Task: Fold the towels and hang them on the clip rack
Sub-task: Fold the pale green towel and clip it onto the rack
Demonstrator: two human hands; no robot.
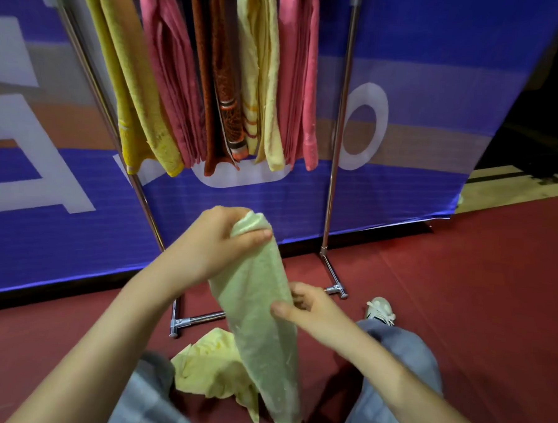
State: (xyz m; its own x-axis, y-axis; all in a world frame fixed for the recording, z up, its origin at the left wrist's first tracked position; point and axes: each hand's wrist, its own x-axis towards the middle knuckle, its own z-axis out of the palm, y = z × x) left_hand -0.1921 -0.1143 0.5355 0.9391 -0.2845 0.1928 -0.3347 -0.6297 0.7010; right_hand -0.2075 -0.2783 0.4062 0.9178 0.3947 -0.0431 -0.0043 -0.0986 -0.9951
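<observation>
A pale green towel (259, 313) hangs folded lengthwise in front of me. My left hand (217, 243) grips its top end. Lower down, my right hand (308, 305) pinches its right edge between thumb and fingers. The towel's lower end reaches down between my knees. A crumpled pale yellow towel (211, 366) lies on the floor behind it. The clip rack (339, 124) stands ahead with several folded towels hanging from it: yellow (138, 100), pink (174, 86), rust brown (220, 79), cream (262, 81) and pink (302, 76). Its clips are out of frame.
A blue printed banner (439, 90) stands right behind the rack. The rack's chrome feet (197, 320) rest on the dark red floor (477, 286). My grey trouser legs and one pale shoe (381, 309) are at the bottom of the view.
</observation>
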